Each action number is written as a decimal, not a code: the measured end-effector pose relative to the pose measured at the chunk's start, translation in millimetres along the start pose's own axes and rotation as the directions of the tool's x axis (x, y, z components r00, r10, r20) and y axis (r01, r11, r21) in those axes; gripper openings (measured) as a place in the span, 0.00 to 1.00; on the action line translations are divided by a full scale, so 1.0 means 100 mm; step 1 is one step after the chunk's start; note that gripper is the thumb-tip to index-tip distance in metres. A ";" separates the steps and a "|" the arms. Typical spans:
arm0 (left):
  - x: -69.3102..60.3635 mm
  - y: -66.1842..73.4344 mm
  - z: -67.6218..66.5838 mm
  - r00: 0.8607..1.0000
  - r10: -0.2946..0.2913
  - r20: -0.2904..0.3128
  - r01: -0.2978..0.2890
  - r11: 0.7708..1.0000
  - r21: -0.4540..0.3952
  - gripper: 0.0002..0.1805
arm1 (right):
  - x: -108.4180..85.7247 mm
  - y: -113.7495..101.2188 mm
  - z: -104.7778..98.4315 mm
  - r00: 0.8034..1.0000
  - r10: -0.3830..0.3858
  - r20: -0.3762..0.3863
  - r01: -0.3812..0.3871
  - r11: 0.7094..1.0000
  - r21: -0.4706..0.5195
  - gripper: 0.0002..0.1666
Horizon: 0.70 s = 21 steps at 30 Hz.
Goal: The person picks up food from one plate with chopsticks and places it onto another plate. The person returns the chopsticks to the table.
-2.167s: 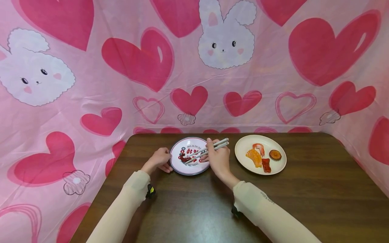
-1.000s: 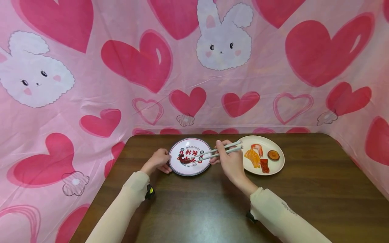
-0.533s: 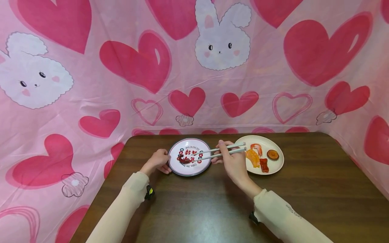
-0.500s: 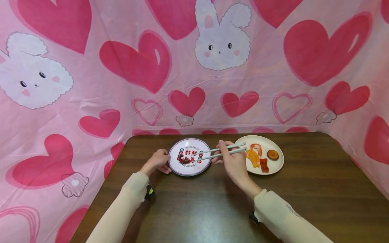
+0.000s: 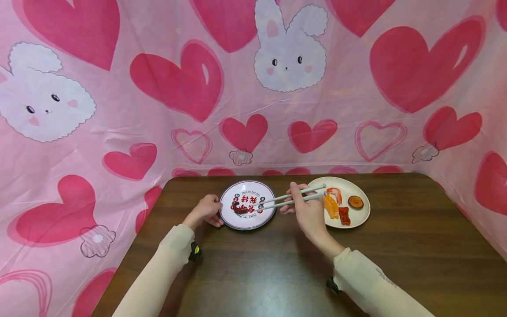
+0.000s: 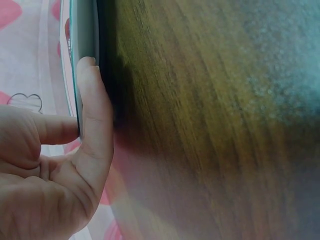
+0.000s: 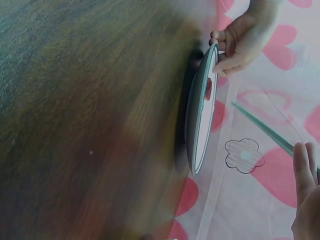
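My left hand (image 5: 207, 208) holds the left rim of the white round plate (image 5: 261, 219) with red and black lettering. The left wrist view has fingers of the left hand (image 6: 60, 180) along the plate's (image 6: 87, 35) side and underneath. On that plate lies a dark red, curled food piece (image 5: 239, 209). My right hand (image 5: 309, 213) grips a pair of pale chopsticks (image 5: 277, 202), their tips above the plate's right half and apart from the piece. In the right wrist view, the chopsticks (image 7: 265, 127) have nothing between their tips, and the left thumb lies over the plate's (image 7: 196, 120) rim.
A cream plate (image 5: 358, 218) stands to the right, partly behind my right hand. It carries a shrimp (image 5: 335, 193), orange slices (image 5: 331, 207), a red piece (image 5: 344, 216) and a round brown slice (image 5: 355, 202). Pink heart-patterned cloth (image 5: 277, 132) hangs behind the brown table (image 5: 245, 273).
My right hand has drawn the chopsticks rightward, away from the dark red piece, toward the cream plate. The piece stays on the white plate. My left hand keeps its place at the rim.
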<state>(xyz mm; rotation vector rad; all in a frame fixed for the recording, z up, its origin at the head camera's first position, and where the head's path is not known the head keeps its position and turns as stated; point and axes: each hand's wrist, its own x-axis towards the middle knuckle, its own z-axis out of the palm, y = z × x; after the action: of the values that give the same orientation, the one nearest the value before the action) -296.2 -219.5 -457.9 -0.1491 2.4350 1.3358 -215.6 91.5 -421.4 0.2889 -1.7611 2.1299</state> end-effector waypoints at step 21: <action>0.00 0.01 0.01 1.000 -0.004 -0.001 0.004 1.000 -0.012 0.06 | -0.05 -0.07 -0.12 0.999 0.025 0.028 -0.023 0.997 -0.070 0.21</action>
<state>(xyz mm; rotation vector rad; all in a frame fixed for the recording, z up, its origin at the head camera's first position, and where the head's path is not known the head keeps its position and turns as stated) -296.5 -218.6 -457.9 -0.1579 2.4264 1.3483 -207.8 103.5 -419.0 0.2828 -1.8600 2.0851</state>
